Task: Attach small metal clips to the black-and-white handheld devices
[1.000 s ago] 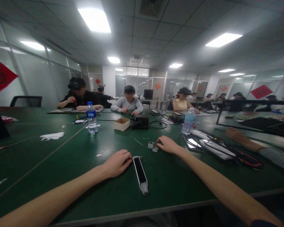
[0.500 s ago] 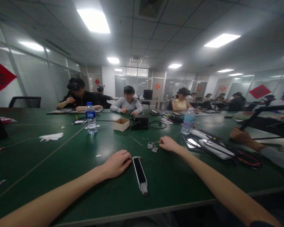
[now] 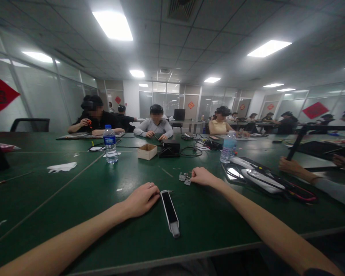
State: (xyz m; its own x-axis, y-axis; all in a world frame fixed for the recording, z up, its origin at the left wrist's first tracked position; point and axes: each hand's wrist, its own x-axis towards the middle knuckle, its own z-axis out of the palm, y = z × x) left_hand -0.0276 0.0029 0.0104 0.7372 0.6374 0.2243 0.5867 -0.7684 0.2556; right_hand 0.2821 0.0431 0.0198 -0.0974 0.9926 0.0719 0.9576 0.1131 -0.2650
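Note:
On the green table lies a long, narrow device [image 3: 169, 212] with a white frame, a dark inset and a grey near end. My left hand [image 3: 142, 199] rests on the table beside its far end, fingers bent and closed, fingertips touching or nearly touching that corner. A thin metal piece [image 3: 169, 191] sticks out there; what the fingers hold, if anything, is hidden. Farther off and to the right, my right hand [image 3: 202, 176] is closed, fingertips down at a cluster of small metal parts [image 3: 184, 178]. Its fingers hide whatever is between them.
Beyond my hands stand a small open box [image 3: 147, 152], a black device [image 3: 170, 148] with cables, and two water bottles [image 3: 110, 145] [image 3: 227, 147]. White-and-black equipment [image 3: 261, 178] lies right. A co-worker's hand [image 3: 293, 168] grips a black frame. A white cloth [image 3: 61, 167] lies left.
My right hand has moved slightly left, over the edge of the small metal parts. My left hand and the device stay put. At right, the co-worker's black frame has shifted and a second hand shows.

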